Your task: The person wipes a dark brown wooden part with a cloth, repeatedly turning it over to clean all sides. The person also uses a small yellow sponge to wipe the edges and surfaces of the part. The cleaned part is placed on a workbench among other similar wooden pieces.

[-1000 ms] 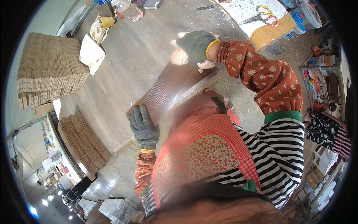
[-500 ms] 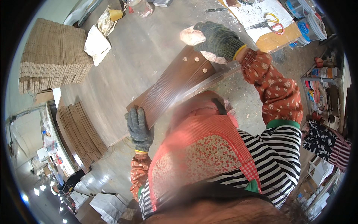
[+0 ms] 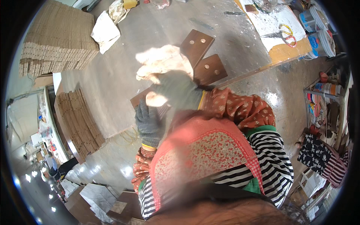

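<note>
My right hand, in a grey glove, grips a pale crumpled cloth that is blurred by motion. It is over a brown wooden board on the grey worktable. My left hand, also in a grey glove, clasps the near end of that board, just below my right hand. Most of the board is hidden by both hands. Two shorter brown boards with round marks lie beyond, one further back, one closer.
Tall stacks of tan sheets stand at the far left, with a lower stack of slats nearer. A white rag lies by them. Buckets and scissors sit at the far right, with a cluttered shelf below.
The long board was tilted up between my two hands. My right hand with the cloth has swung in close to my left hand, and two short boards show beyond.
</note>
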`<state>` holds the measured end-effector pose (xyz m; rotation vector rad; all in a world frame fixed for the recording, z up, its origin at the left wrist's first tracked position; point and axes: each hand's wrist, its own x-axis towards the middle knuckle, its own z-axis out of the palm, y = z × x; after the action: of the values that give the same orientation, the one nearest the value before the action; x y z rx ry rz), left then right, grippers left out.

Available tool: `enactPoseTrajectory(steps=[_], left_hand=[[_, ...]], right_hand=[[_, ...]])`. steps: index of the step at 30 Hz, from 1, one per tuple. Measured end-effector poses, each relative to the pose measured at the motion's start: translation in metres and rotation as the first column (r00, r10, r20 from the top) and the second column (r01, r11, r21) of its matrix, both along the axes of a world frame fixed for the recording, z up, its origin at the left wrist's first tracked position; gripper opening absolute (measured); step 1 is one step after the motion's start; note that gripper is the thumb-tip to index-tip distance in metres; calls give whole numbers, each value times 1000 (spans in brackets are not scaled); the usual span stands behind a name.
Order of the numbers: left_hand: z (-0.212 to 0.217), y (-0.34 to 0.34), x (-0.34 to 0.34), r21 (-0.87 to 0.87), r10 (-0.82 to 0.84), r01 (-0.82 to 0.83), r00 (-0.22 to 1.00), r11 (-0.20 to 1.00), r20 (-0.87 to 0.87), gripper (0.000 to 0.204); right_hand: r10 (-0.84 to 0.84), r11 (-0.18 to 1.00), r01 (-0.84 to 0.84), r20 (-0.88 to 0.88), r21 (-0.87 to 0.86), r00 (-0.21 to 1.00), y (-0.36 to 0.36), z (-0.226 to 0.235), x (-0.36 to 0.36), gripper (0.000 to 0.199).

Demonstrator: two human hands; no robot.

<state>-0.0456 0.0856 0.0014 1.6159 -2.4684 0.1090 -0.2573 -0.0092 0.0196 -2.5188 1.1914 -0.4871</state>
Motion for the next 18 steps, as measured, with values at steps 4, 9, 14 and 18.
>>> enactPoseTrajectory(steps=[4, 9, 14, 18], left_hand=[[8, 3, -5, 74, 64, -65, 998, 995, 25, 95], [12, 0, -12, 105, 116, -96, 972, 990, -205, 86], [18, -2, -5, 7, 217, -219, 963, 976, -160, 85], [10, -6, 4, -98, 312, -321, 945, 942, -97, 86]], right_hand=[[270, 906, -422, 714, 39, 646, -87, -68, -75, 36], [-352, 827, 420, 238, -373, 905, -110, -51, -143, 34], [-773, 575, 808, 407, 125, 487, -115, -6, -161, 35], [-695, 592, 591, 719, 548, 29, -138, -1, -194, 67]])
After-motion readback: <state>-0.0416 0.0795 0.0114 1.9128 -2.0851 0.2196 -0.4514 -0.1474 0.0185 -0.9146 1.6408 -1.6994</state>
